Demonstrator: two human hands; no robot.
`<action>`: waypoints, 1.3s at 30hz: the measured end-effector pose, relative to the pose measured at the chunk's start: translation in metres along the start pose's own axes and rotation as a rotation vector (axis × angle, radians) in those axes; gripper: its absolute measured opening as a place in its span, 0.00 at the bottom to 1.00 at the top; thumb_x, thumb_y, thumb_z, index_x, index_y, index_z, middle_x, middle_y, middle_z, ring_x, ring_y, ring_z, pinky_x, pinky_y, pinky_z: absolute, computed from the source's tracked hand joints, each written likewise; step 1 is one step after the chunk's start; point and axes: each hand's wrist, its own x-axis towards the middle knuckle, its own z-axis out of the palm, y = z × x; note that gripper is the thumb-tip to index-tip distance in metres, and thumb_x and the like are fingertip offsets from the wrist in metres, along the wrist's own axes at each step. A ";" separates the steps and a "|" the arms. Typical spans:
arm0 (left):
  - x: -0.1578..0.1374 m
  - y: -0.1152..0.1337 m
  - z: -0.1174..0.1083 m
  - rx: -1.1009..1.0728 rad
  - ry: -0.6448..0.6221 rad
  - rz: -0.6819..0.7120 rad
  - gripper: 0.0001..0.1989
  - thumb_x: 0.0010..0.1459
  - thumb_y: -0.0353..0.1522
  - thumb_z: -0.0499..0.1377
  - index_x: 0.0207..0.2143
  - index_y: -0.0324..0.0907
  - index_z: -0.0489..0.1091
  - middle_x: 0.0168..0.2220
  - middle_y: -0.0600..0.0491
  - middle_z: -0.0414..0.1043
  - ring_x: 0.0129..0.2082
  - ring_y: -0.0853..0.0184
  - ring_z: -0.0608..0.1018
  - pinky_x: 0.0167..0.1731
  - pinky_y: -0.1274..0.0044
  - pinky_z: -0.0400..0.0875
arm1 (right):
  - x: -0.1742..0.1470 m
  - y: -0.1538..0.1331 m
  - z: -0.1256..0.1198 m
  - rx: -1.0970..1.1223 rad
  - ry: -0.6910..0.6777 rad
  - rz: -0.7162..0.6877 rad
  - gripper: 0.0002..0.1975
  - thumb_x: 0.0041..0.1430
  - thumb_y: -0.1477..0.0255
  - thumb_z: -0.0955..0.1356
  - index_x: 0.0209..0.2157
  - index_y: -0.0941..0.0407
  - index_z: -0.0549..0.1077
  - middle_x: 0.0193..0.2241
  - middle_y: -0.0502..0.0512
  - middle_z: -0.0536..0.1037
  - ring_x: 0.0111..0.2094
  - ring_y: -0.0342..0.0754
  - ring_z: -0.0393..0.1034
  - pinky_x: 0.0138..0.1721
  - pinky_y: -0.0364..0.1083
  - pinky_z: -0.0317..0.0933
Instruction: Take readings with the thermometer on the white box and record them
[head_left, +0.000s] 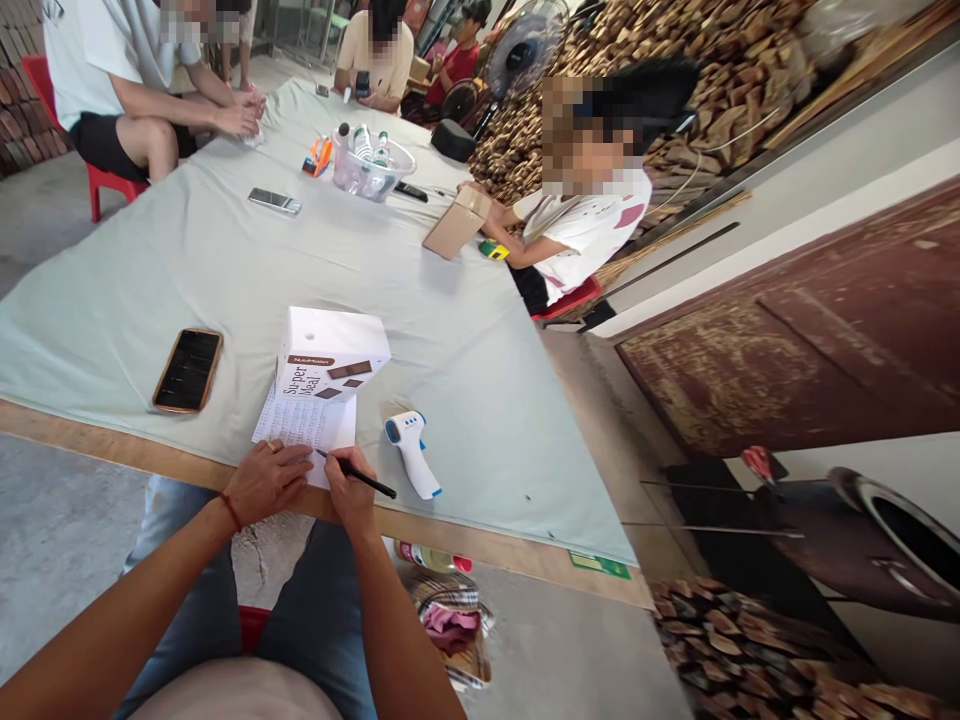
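Observation:
My right hand (349, 488) grips a black pen (369, 478), its tip on a sheet of paper (306, 424) covered in handwritten lines. Flat on the lower left of that sheet, my left hand (271, 480) has its fingers stretched out; a ring and a red wrist cord show on it. A white box (334, 352) printed with "Super Meal" stands on the sheet's far end and hides part of it. To the right of the pen lies a white and blue infrared thermometer (412, 453). A phone in a brown case (188, 370) rests farther left.
Across the cloth-covered table (480, 420) stand a clear basin (369, 180) with bottles, a grey phone (274, 201) and an orange tool (318, 156). One person at the right holds a cardboard box (456, 222) near a yellow tape measure (493, 249). Other people sit at the far left and back.

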 end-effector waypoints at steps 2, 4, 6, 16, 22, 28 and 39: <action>0.000 0.000 0.001 0.001 0.002 0.000 0.12 0.65 0.33 0.54 0.46 0.44 0.76 0.53 0.50 0.75 0.42 0.61 0.75 0.39 0.67 0.67 | 0.000 0.000 0.000 0.004 0.004 0.005 0.09 0.52 0.65 0.64 0.23 0.54 0.68 0.20 0.47 0.70 0.23 0.44 0.62 0.29 0.44 0.60; 0.000 0.000 0.001 0.001 0.009 0.002 0.12 0.65 0.33 0.55 0.46 0.44 0.76 0.53 0.50 0.75 0.42 0.61 0.75 0.39 0.67 0.67 | 0.000 0.000 0.000 0.013 0.009 0.008 0.09 0.52 0.64 0.64 0.23 0.54 0.68 0.20 0.47 0.70 0.24 0.44 0.62 0.29 0.45 0.60; -0.001 0.000 0.001 0.001 0.018 0.004 0.12 0.65 0.33 0.55 0.46 0.44 0.76 0.53 0.50 0.75 0.41 0.61 0.75 0.39 0.67 0.67 | 0.000 0.000 0.000 0.019 0.012 0.010 0.10 0.52 0.64 0.64 0.23 0.54 0.67 0.19 0.47 0.69 0.24 0.44 0.62 0.29 0.45 0.60; 0.000 -0.001 0.000 -0.004 0.009 0.001 0.12 0.65 0.33 0.55 0.46 0.44 0.76 0.53 0.50 0.75 0.41 0.61 0.75 0.39 0.67 0.68 | 0.000 -0.002 -0.001 0.005 0.030 0.022 0.09 0.52 0.65 0.64 0.23 0.53 0.66 0.19 0.46 0.68 0.23 0.44 0.61 0.28 0.45 0.60; 0.000 -0.001 -0.001 -0.039 0.001 -0.013 0.13 0.66 0.33 0.53 0.46 0.44 0.76 0.52 0.47 0.75 0.42 0.61 0.75 0.41 0.66 0.69 | -0.002 0.002 -0.001 0.038 0.073 0.062 0.10 0.52 0.65 0.64 0.22 0.54 0.67 0.19 0.46 0.68 0.24 0.44 0.61 0.29 0.45 0.59; 0.000 0.001 -0.004 -0.083 0.010 -0.042 0.11 0.65 0.33 0.54 0.42 0.44 0.77 0.47 0.48 0.76 0.41 0.62 0.75 0.42 0.67 0.69 | 0.008 -0.004 -0.017 -0.067 0.198 -0.075 0.10 0.61 0.65 0.63 0.36 0.55 0.72 0.32 0.53 0.75 0.36 0.48 0.68 0.41 0.48 0.64; 0.030 -0.040 -0.021 -0.454 -0.021 -0.490 0.04 0.56 0.32 0.59 0.32 0.40 0.71 0.32 0.52 0.70 0.32 0.67 0.74 0.37 0.71 0.72 | 0.061 0.024 -0.044 -0.653 -0.128 -0.289 0.25 0.58 0.81 0.57 0.54 0.56 0.71 0.40 0.60 0.72 0.42 0.52 0.67 0.46 0.50 0.63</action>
